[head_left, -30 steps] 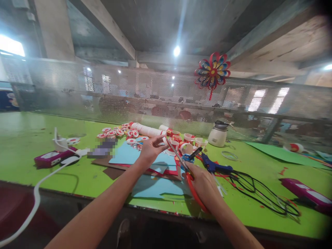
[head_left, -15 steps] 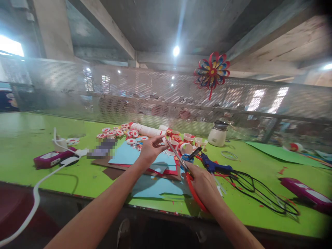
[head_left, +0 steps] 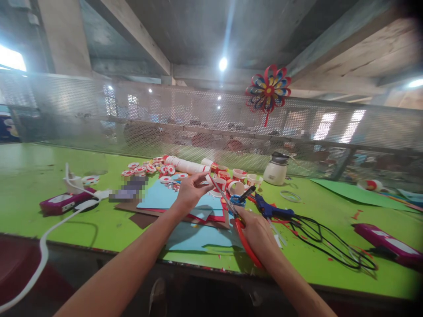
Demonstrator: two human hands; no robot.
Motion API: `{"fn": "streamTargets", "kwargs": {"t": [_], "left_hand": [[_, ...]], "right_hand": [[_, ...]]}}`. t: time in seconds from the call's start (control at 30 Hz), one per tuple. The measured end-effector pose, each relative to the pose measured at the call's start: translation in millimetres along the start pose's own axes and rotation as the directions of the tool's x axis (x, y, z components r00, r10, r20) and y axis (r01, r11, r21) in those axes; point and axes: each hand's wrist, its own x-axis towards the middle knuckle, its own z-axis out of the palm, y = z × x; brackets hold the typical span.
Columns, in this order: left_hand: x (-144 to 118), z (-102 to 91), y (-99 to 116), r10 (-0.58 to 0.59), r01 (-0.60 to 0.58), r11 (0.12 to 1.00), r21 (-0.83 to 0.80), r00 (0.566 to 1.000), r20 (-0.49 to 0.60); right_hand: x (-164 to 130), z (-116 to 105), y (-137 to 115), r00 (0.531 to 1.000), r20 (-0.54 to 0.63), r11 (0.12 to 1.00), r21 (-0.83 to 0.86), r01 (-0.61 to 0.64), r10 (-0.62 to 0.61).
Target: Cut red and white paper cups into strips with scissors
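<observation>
My left hand [head_left: 191,191] pinches a small red-and-white paper piece [head_left: 209,179] between thumb and fingertips above the papers. In my right hand [head_left: 256,229] are red-handled scissors [head_left: 243,242], their blades pointing up and left at that piece. The blade tips reach its edge; whether they cut into it is too small to tell. Below both hands lie light blue paper sheets [head_left: 158,193], with red and brown sheets beneath. Just beyond the blades stand cut paper cups [head_left: 236,188] and a roll of blue tape [head_left: 238,201].
A blue glue gun [head_left: 274,209] with a looped black cable lies right of my right hand. Behind are a stack of paper cups [head_left: 187,164], several red-and-white discs [head_left: 134,165] and a white jug [head_left: 276,171]. Purple power strips [head_left: 64,202] lie at both sides.
The view has shifted slightly. Both hands keep nearly the same pose, and the small paper piece now shows a little more beside the scissor tips.
</observation>
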Motion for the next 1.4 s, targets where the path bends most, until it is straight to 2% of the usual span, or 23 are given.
{"fn": "streamTargets", "kwargs": {"t": [0.13, 0.3, 0.5, 0.7, 0.93, 1.17, 1.4], "left_hand": [[-1, 2.1, 5, 0.0, -0.001, 0.999, -0.042, 1.0, -0.025], [-3, 1.7, 12, -0.102, 0.09, 0.984, -0.154, 0.992, -0.07], [-2, -6.6, 12, -0.166, 0.174, 0.921, -0.348, 0.985, 0.051], [-1, -14.2, 18, -0.198, 0.259, 0.808, -0.529, 0.965, 0.17], [4, -18.7, 13, -0.222, 0.267, 0.772, -0.576, 0.964, 0.15], [1, -16.0, 17, -0.208, 0.266, 0.788, -0.555, 0.964, 0.166], [2, -17.0, 13, -0.324, 0.346, 0.739, -0.578, 0.935, 0.146]], "right_hand": [[1, -1, 2, 0.999, -0.019, 0.999, -0.003, -0.049, 0.049], [3, 0, 8, 0.99, -0.061, 0.992, 0.0, -0.124, 0.123], [4, 2, 9, 0.989, -0.072, 0.991, 0.027, -0.128, 0.129], [5, 5, 14, 0.992, -0.087, 0.994, 0.058, -0.088, 0.093], [5, 7, 13, 0.995, -0.085, 0.997, 0.053, -0.052, 0.056], [4, 8, 15, 0.997, -0.076, 0.998, 0.055, -0.031, 0.035], [4, 13, 14, 0.997, -0.055, 0.994, 0.094, 0.055, -0.05]]}}
